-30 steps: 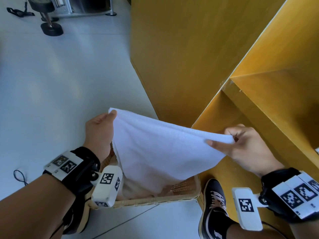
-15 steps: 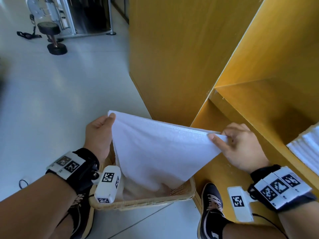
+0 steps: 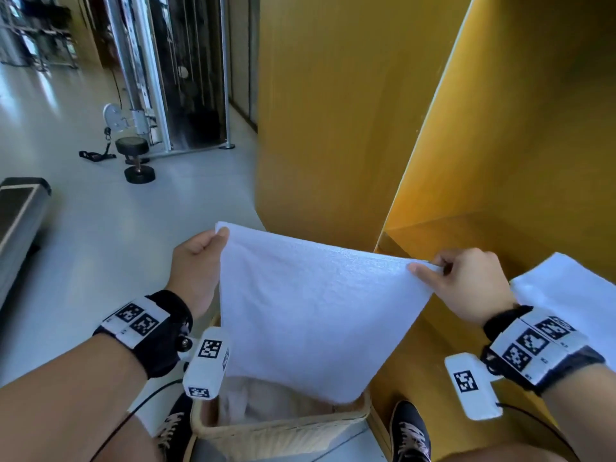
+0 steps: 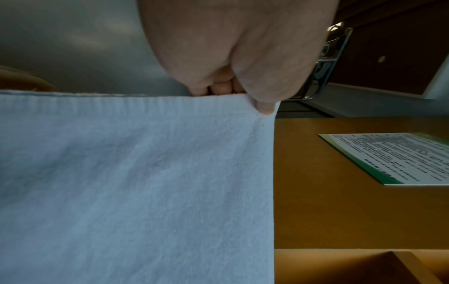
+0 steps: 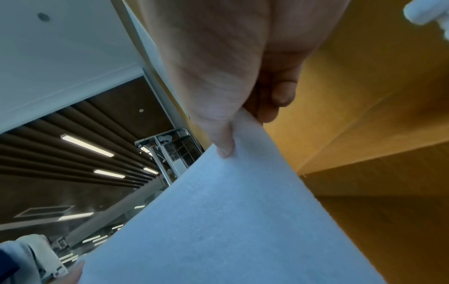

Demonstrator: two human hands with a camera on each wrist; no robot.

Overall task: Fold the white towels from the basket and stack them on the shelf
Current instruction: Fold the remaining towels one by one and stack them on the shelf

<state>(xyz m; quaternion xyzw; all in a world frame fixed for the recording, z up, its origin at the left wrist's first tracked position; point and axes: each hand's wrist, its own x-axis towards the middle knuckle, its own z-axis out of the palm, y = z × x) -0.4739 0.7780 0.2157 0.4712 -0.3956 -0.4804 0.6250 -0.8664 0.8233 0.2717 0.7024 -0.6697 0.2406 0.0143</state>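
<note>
Above a woven basket (image 3: 283, 431) on the floor, hanging stretched between two hands: a white towel (image 3: 310, 315). Pinching its top left corner, thumb over curled fingers: left hand (image 3: 196, 261). Pinching the top right corner the same way: right hand (image 3: 466, 281). Hanging higher now than a second ago, lower edge nearly lifting clear of the basket rim, more white cloth lying inside. Coming into sight at the right since then: a stack of folded towels (image 3: 573, 295) on the yellow shelf (image 3: 500, 145), just beside the right wrist. Probably meaning: towel spread and ready for its first fold, stacking place close at hand, several towels already done. Standing behind on the pale floor: gym equipment (image 3: 136, 158).
</note>
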